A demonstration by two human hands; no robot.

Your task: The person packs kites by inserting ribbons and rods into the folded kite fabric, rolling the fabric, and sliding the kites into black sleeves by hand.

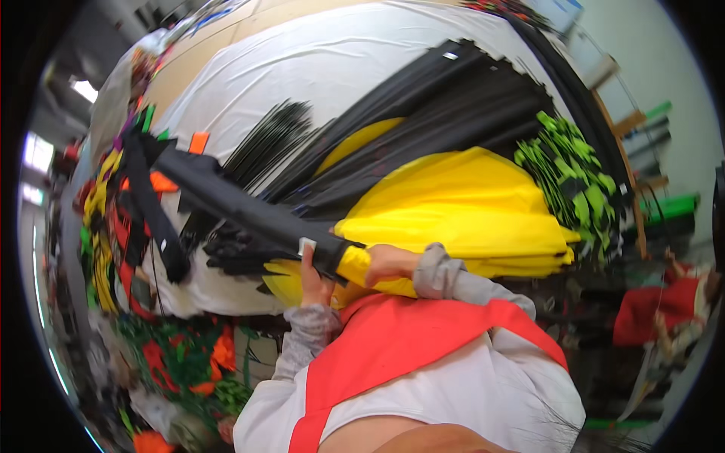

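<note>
A long bundle of folded black fabric (249, 208) lies slantwise from the far left toward my body. Its near end shows yellow cloth and a small white tag. My left hand (316, 287) grips the near end from below, thumb up beside the tag. My right hand (389, 264) is closed on the yellow cloth (353, 261) at that same end. Just beyond my right hand lies a wide stack of yellow fabric pieces (461, 204). Behind it, long black fabric pieces (445, 113) lie fanned out, with a yellow patch showing among them. Fingers under the cloth are partly hidden.
White sheeting (362, 60) covers the table. Thin black rods (268, 143) lie in a bundle at centre left; green strips (578, 181) are heaped at right. Coloured fabric hangs at the left edge (106, 219). Scraps (181, 362) lie below. Another person (657, 309) is at far right.
</note>
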